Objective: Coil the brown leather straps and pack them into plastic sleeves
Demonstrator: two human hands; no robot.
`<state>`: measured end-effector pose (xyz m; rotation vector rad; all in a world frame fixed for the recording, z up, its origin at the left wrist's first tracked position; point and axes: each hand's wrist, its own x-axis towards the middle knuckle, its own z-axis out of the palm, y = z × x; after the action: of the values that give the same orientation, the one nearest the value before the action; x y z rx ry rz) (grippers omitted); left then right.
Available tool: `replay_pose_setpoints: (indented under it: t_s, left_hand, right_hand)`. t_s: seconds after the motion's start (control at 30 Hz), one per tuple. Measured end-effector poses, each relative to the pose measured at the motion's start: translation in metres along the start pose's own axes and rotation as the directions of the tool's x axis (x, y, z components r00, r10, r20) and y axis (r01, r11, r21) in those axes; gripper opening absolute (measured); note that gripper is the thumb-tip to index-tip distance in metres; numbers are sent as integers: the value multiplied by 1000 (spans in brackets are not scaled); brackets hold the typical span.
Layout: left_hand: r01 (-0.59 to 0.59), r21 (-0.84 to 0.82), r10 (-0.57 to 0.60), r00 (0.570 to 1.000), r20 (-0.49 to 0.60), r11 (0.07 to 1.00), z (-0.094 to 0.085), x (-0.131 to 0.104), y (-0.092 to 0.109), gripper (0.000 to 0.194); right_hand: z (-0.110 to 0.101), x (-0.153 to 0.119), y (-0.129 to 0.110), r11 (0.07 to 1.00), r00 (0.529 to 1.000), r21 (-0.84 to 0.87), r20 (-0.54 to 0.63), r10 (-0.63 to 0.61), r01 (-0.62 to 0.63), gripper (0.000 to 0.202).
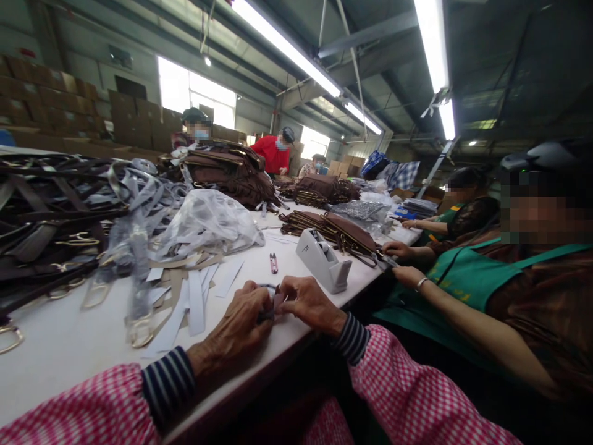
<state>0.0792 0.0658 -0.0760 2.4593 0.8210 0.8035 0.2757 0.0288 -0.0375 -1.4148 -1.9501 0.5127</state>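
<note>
Over the white table (273, 361), near its front edge, my left hand (238, 324) and my right hand (312, 304) meet. Both are closed on a small dark brown strap (278, 301), mostly hidden by the fingers. Just beyond them lies a pair of pink-handled thread snips (273, 263). A white tape dispenser (319, 259) stands beyond my right hand. To the left of my left hand are loose white and tan strips (197, 303) and plastic-wrapped straps with gold buckles (139, 309).
A pile of dark brown straps (41, 216) covers the far left. A crumpled clear plastic bag (208, 225) lies ahead. Behind it are stacked brown bags (227, 170). At right, a co-worker in a green apron (456, 281) handles brown zippered pieces (331, 228).
</note>
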Motion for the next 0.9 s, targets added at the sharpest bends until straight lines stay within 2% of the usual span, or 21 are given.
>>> replay_pose_setpoints:
  t_s: [0.07,0.13,0.23,0.3,0.37,0.47,0.57,0.67,0.8,0.9]
  left_hand:
    - [34,-7,-34,999,4,999,-1,-1,4,1]
    - [64,-26,-63,998,21,998,-3,-1,9,4]
    - [112,-35,-112,994,11,993,-5,-1,13,11]
    - [125,22,-124,992,-28,992,-5,-2,12,15]
    - [140,120,-132,989,-72,983,-5,-3,7,22]
    - [125,220,-117,992,-49,967,-7,-5,0,28]
    - [43,171,-48,999,25,984,-10,-5,-4,24]
    - [1,68,-4,999,46,998,-10,-2,-7,24]
    - [-42,-21,43,998,44,999,-10,2,-11,21]
    - [-34,-32,34,999,28,999,-10,2,-10,23]
  right_hand:
    - [-5,10,-2,987,989,105,101,109,-120,28]
    - [-10,22,-4,956,951,196,261,163,-218,36]
    - [-15,39,-5,947,882,193,446,149,-258,19]
    - [-15,48,-5,960,866,156,483,130,-231,9]
    - [-14,53,-3,966,863,139,491,123,-217,11]
    - [-12,55,0,971,854,125,508,113,-203,13]
    - [-14,53,-2,977,859,112,502,100,-179,12]
    - [-18,54,-10,978,840,103,533,99,-180,12]
    - [-24,65,-19,976,736,-4,657,167,-218,10]
    - [-25,76,-17,971,655,-40,732,190,-237,14]
